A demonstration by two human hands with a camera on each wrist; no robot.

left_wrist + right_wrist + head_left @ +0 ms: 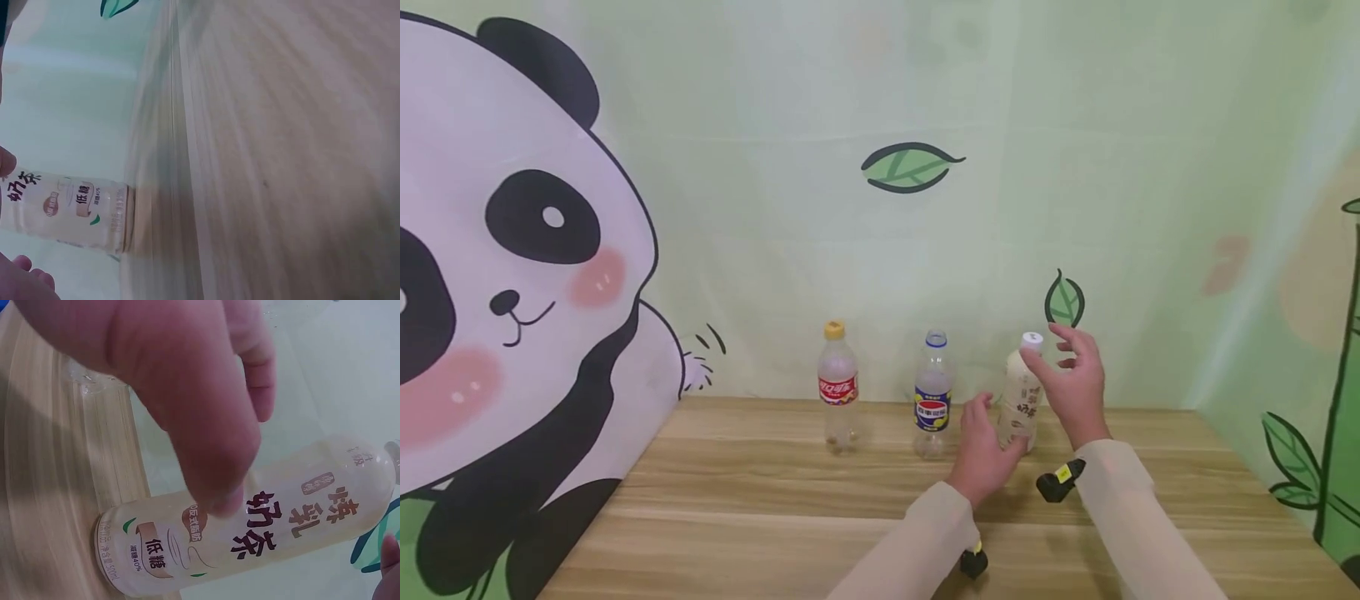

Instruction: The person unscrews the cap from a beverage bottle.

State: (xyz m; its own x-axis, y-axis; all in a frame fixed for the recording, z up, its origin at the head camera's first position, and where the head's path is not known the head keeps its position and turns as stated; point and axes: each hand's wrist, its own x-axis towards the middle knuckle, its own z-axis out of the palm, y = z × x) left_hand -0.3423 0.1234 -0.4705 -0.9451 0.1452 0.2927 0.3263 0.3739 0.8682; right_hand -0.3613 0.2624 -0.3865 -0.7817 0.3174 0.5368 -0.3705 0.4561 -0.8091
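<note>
A cream-coloured milk tea bottle (1019, 385) with a white cap (1032, 339) stands upright toward the right of the table. Low on its left side is my left hand (988, 454), its thumb crossing the front of the bottle. The left fingers are spread, with a gap between them and the bottle's left side. Up by the cap, my right hand (1077, 387) has its thumb in front and its fingers held apart on the right. In the right wrist view, the left thumb (215, 450) overlaps the label of the bottle (281, 519).
A Pepsi bottle (932, 408) with no cap stands left of my left hand. Further left is a cola bottle (838, 387) with a red label and yellow cap. All stand near the back of the wooden table (737, 500), before a panda-printed backdrop (760, 208).
</note>
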